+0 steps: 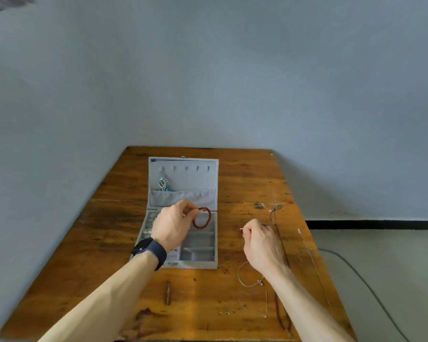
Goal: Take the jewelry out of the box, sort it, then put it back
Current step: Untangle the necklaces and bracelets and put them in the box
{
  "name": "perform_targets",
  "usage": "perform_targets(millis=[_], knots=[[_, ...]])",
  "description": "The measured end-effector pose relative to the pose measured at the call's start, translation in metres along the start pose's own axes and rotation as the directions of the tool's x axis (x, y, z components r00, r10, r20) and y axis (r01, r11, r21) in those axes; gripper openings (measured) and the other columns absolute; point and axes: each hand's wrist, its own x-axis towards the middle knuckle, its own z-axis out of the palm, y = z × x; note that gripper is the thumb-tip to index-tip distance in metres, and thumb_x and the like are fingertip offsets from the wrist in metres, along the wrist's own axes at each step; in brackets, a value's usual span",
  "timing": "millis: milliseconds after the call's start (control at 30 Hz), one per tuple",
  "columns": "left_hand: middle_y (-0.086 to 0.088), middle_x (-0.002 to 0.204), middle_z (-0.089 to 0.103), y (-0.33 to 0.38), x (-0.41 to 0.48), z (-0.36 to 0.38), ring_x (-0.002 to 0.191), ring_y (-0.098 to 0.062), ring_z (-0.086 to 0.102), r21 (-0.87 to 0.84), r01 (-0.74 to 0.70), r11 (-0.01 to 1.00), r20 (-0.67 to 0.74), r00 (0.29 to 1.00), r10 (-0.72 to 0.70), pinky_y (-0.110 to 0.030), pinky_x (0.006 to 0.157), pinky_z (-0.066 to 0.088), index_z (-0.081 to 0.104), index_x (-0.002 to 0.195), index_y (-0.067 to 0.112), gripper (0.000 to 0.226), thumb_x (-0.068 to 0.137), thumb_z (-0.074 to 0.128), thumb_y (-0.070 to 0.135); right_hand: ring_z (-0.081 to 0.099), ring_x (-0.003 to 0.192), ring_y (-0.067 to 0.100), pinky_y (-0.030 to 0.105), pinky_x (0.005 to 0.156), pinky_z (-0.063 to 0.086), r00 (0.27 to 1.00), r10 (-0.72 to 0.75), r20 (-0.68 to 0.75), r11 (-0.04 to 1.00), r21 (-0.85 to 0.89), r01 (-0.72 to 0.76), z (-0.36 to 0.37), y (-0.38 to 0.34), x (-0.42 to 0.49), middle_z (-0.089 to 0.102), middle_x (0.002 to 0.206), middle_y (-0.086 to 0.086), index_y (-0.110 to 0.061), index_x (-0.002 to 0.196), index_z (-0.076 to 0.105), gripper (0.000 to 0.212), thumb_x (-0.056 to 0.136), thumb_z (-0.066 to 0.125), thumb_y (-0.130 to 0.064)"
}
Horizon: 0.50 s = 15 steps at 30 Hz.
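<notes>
Just over the far right corner of the tray in the open grey velvet jewelry box (195,264), the left hand (173,225) pinches a red beaded bracelet (202,217) between thumb and forefinger. The loop hangs down from the fingertips; whether it touches the lining I cannot tell. A dark smartwatch (148,251) sits on that wrist.

The box lies on a worn brown wooden table (97,243), its lid folded back flat. The lid shows 5 small hooks in a row and a pocket, and a silver dangling earring with turquoise beads (162,184) hangs from the leftmost hook. Small pale pieces fill the tray's left compartments, partly hidden by the hand.

The right hand (262,243) hovers to the right of the box with its fingers curled, thumb and forefinger nipping a tiny pale piece (241,229) too small to identify.

On the table near that arm lie a thin silver chain (245,277), a dark cord necklace (273,215) farther back, and a few small earrings (224,312) toward the near edge.
</notes>
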Motion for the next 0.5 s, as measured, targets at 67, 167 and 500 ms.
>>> perform_targets(millis=[67,167,500], knots=[[0.009,0.094,0.071,-0.01,-0.003,-0.005,0.084,-0.01,0.066,-0.032,0.042,0.999,-0.022,0.999,-0.043,-0.027,0.071,0.057,0.067,0.104,0.028,0.013,0.097,0.061,0.037,0.059,0.085,0.015,0.022,0.066,0.044,0.997,0.046,0.065,0.994,0.092,-0.052,0.005,-0.009,0.004,0.069,0.102,-0.002,-0.019,0.104,0.052,0.007,0.104,0.045,-0.021],[0.008,0.096,0.071,-0.017,-0.003,-0.005,0.088,-0.011,0.067,-0.087,0.111,0.99,-0.029,0.993,-0.114,-0.028,0.074,0.058,0.067,0.105,0.027,0.013,0.098,0.061,0.036,0.056,0.08,0.011,0.014,0.053,0.032,0.983,0.057,0.177,0.994,0.085,-0.073,0.014,-0.016,0.009,0.066,0.105,-0.001,-0.02,0.101,0.047,0.005,0.103,0.045,-0.016],[0.002,0.105,0.069,-0.01,0.014,0.014,0.098,-0.021,0.064,0.317,0.029,0.948,0.043,0.998,-0.045,-0.039,0.076,0.058,0.07,0.108,0.028,0.02,0.098,0.054,0.035,0.047,0.091,0.018,0.03,0.076,0.041,0.981,0.073,0.182,0.997,0.005,-0.075,0.021,-0.022,0.005,0.057,0.111,0.001,-0.018,0.109,0.046,0.015,0.1,0.04,-0.008]])
